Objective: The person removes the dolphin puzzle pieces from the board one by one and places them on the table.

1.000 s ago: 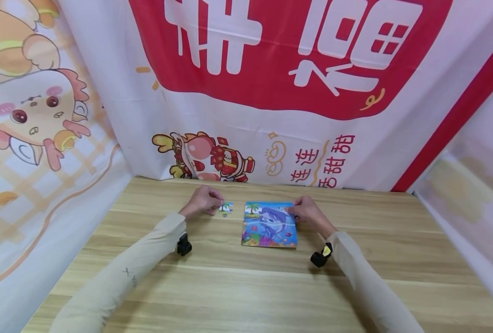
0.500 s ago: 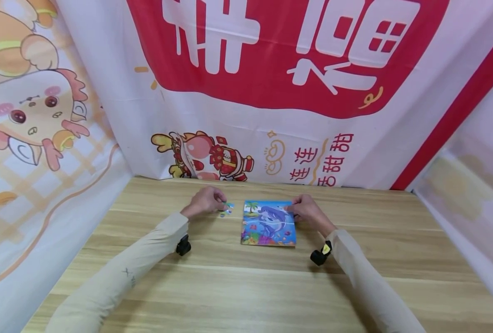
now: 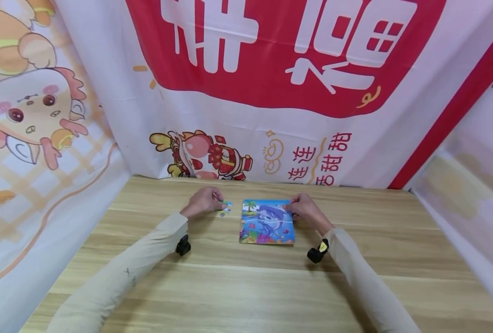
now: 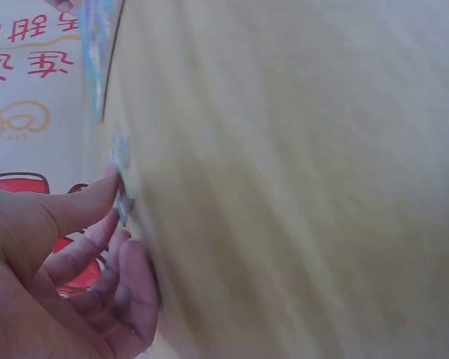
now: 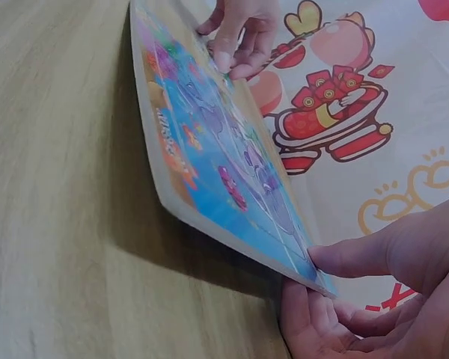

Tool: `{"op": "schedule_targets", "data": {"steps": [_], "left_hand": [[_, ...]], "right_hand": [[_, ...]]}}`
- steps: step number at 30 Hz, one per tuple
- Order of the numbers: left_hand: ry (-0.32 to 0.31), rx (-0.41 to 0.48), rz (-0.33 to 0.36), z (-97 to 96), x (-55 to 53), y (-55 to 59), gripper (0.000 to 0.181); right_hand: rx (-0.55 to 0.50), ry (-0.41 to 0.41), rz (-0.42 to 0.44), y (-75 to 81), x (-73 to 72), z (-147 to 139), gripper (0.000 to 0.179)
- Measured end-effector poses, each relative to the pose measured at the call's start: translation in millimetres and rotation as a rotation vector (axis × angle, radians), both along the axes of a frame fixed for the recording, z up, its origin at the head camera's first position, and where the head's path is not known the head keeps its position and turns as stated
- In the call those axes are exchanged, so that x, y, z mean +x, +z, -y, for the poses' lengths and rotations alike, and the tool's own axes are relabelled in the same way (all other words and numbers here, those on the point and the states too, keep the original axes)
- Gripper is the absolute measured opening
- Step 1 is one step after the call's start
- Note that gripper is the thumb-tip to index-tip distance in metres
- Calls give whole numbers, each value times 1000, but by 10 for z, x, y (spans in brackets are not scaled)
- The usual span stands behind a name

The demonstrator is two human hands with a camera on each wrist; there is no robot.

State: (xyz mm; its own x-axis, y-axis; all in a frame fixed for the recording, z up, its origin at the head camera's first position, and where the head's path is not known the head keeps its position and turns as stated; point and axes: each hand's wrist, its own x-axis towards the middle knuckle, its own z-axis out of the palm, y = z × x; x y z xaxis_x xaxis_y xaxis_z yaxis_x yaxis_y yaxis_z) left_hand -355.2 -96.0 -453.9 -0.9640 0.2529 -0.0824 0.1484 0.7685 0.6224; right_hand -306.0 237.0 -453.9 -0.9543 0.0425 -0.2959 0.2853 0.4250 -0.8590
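A square dolphin jigsaw puzzle board (image 3: 266, 223), with a palm tree at its upper left, stands near the middle of the table. My right hand (image 3: 307, 211) pinches its far right corner, thumb on the picture and fingers beneath, as the right wrist view shows; that edge is tilted up off the table. To the board's left, my left hand (image 3: 205, 200) pinches a small jigsaw piece (image 4: 122, 206) between thumb and fingers, low over the tabletop. Other small jigsaw pieces (image 3: 227, 209) lie at its fingertips, partly covered, and I cannot tell how many.
The wooden table (image 3: 230, 286) runs back to a white printed curtain (image 3: 225, 111) with large red and white lettering. Printed cloth also hangs at the left and right sides. A small black camera (image 3: 183, 245) sits on the left wrist, another black camera (image 3: 316, 252) on the right.
One second ago the small pieces by the left hand showed as one palm-tree patch; now they look shifted and more covered by the fingers. The right hand keeps its pinch on the board.
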Motion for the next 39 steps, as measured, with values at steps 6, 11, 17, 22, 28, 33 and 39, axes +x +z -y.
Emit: {"op": "schedule_targets", "data": {"steps": [6, 11, 17, 22, 28, 33, 39], "left_hand": [[-10, 14, -49, -117, -5, 108, 17], [-112, 44, -82, -381, 42, 135, 12], [-201, 99, -34, -750, 148, 68, 18], [-187, -5, -107, -938, 226, 11, 34], [-165, -77, -106, -1070, 259, -36, 38], [-176, -29, -106, -1087, 329, -34, 30], [-177, -78, -132, -1121, 326, -50, 41]], "right_hand": [[-28, 29, 38, 33, -31, -51, 27], [-78, 16, 61, 43, -44, -91, 32], [-49, -2, 62, 44, -40, -77, 20], [-5, 32, 47, 10, -14, -5, 26], [14, 64, -17, -50, 12, 57, 40], [71, 44, -47, -84, 40, 83, 23], [104, 26, -43, -78, 52, 121, 21]]}}
